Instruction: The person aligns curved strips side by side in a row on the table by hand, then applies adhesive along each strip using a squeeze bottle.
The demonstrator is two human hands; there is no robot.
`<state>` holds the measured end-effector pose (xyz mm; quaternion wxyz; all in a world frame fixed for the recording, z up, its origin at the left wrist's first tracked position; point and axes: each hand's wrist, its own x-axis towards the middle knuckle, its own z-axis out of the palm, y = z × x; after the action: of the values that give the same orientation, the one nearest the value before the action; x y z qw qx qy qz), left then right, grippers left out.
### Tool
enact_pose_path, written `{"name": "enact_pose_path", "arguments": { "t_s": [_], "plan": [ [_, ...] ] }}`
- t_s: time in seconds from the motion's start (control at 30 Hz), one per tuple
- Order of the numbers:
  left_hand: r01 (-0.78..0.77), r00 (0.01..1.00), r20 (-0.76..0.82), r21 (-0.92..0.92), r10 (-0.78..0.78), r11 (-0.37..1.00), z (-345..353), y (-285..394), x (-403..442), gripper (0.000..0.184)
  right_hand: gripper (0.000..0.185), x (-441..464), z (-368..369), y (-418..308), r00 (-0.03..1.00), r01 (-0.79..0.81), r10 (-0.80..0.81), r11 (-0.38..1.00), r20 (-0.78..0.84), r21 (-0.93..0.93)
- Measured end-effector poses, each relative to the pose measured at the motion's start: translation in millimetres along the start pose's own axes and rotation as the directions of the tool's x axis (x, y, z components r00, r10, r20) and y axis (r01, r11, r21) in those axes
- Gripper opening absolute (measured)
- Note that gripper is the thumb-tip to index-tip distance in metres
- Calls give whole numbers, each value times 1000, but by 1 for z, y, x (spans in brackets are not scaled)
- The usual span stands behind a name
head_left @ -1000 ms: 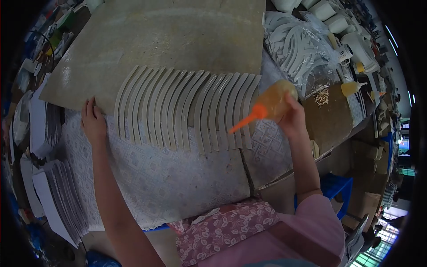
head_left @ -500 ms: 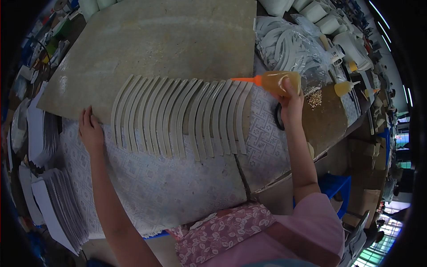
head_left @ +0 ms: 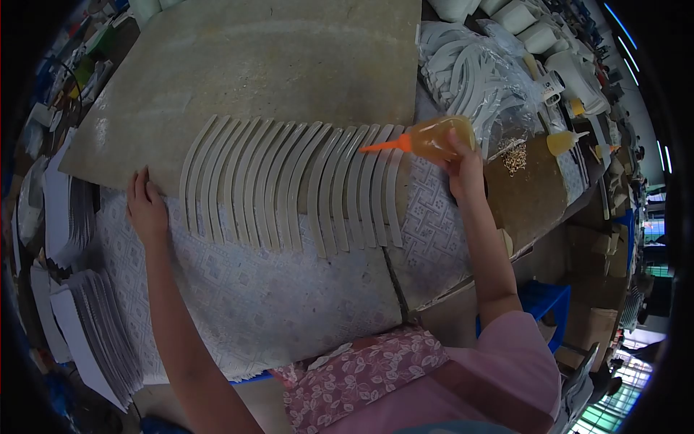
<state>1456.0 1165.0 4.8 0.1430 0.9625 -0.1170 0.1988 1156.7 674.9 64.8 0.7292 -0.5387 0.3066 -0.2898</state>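
Several curved pale strips [head_left: 284, 184] lie side by side in a row, their upper ends on a large brown board [head_left: 289, 65] and their lower ends on the patterned tablecloth [head_left: 275, 311]. My right hand [head_left: 466, 163] is wrapped round a squeeze bottle [head_left: 442, 137] of yellowish liquid. Its orange nozzle points left, over the upper part of the strips toward the row's right end. My left hand [head_left: 147, 206] rests flat with fingers apart at the board's lower left edge. Some strips look glossy on top.
A clear plastic bag [head_left: 477, 79] of white curved pieces lies at upper right, near a small pile of beige bits [head_left: 514, 158] and another yellow bottle [head_left: 564, 142]. Stacks of white sheets [head_left: 94, 325] stand at left. A blue stool [head_left: 538, 304] is at lower right.
The bottle in my right hand first swung up from a downward tilt to nearly level, then its nozzle moved left and slightly down over the strips. My left hand has stayed on the board's edge.
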Motion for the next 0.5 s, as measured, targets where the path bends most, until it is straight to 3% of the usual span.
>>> {"name": "enact_pose_path", "arguments": {
  "t_s": [0.23, 0.5],
  "plan": [
    [-2, 1000, -1, 3, 3, 1000, -2, 2, 0, 38, 43, -11, 10, -9, 974, -157, 165, 986, 157, -63],
    [-8, 1000, -9, -35, 8, 999, 0, -1, 1, 38, 47, -22, 7, -7, 910, -226, 268, 960, 316, -163]
  ]
}}
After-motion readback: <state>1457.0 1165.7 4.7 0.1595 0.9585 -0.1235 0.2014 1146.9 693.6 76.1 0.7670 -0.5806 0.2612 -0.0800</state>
